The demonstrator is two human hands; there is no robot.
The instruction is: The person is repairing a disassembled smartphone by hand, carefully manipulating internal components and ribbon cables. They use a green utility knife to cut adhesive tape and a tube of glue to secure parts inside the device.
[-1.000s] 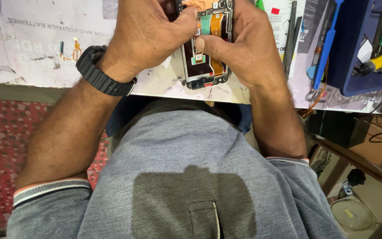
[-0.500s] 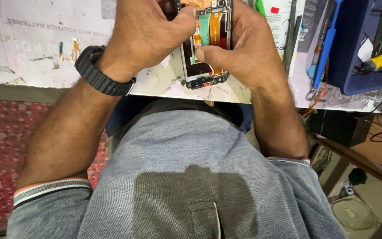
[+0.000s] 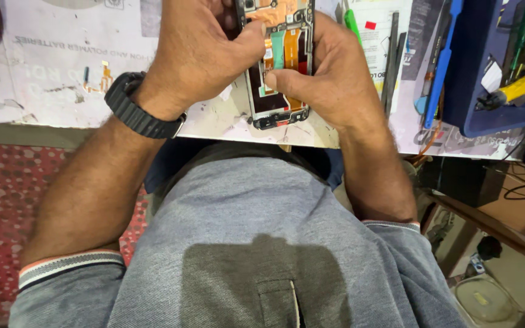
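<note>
Here, both hands (image 3: 262, 67) grip rectangular, copper-foiled phone (image 3: 277, 61).

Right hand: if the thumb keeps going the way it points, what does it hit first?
The right hand thumb points left across the opened phone with orange flex cables; first contact looks like the left hand thumb tip, though depth is unclear.

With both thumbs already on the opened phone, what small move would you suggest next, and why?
Probably press the left hand thumb gently down on the flex strip inside the opened phone, while the right hand steadies the frame. Both thumbs already meet over the exposed ribbons, and the phone is held just above the worktable.
</note>
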